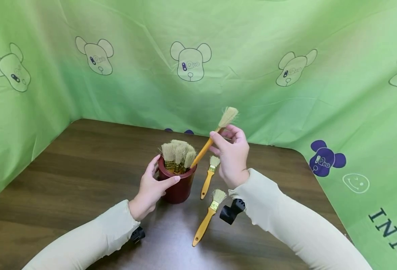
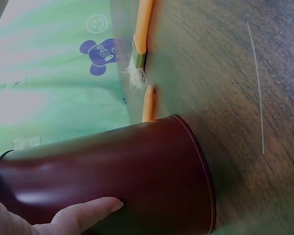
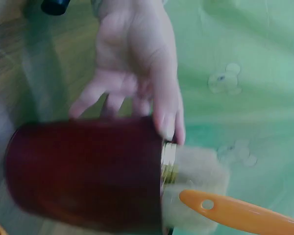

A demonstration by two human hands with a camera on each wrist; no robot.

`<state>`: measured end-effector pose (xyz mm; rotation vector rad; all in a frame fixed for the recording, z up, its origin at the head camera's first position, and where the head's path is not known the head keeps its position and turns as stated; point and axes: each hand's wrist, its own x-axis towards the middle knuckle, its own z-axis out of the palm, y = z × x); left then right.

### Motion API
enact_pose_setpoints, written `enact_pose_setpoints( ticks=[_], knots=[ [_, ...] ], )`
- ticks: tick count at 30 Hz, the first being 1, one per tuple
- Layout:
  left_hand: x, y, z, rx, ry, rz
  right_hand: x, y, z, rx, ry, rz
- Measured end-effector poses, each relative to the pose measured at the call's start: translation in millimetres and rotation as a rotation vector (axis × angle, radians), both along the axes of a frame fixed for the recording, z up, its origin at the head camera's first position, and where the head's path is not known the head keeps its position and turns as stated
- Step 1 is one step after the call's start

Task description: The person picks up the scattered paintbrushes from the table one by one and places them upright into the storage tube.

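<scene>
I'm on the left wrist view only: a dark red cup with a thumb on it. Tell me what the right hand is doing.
Observer: The right hand holds a brush with its bristles pointing up, plain in the head view.
Operator: Tell me where its lower end is.
Observer: The right wrist view shows the handle's tip just above the mouth of the cup, not yet inside.
Operator: Now report what the cup holds.
Observer: Several other brushes stand bunched in it, bristles up, in the head view.
</scene>
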<state>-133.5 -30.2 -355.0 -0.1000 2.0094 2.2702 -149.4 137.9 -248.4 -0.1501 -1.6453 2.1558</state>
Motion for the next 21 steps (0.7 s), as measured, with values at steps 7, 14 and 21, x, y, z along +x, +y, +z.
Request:
enact_pose_setpoints(
  ticks=[7,14,21],
  knots=[
    [0.2,1.4,-0.4,0.006,0.056,0.023,1.8,-26.8,-8.4,0.054,0.002,0.028],
    [0.2,1.8,-1.5,-0.007,0.062,0.022,2.1,-39.5,-13.2,0.081,0.021,0.034],
    [0.4,-0.2,-1.8,-0.014,0.065,0.034,3.5,-43.1,-18.4,0.174,-0.007,0.053]
  ],
)
